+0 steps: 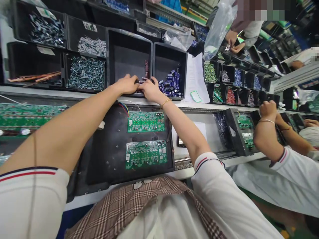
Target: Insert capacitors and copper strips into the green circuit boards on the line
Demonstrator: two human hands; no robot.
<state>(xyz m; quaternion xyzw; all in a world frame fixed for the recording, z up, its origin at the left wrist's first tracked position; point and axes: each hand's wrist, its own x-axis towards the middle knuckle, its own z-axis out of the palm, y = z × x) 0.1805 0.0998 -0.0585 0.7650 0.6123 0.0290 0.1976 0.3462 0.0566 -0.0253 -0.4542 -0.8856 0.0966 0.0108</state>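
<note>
Head view shows both hands meeting at the near end of a black bin (128, 49), which is where the reddish-brown cylindrical components (146, 67) are. A few run in a line by the right wall, and I'd guess that's easier to pick from than a heap. Left hand (126, 84) and right hand (150, 90) have fingers bent toward each other over some small dark bits; can't tell if they're pinching or just nudging, the fingertips are too hidden. Neighbouring bin (169, 54) holds blue-purple capacitors (172, 81), walls presumably stopping types from mixing. Two green circuit boards (146, 121) lie flat in a black tray (107, 152) between the forearms, probably for a short reach.
</note>
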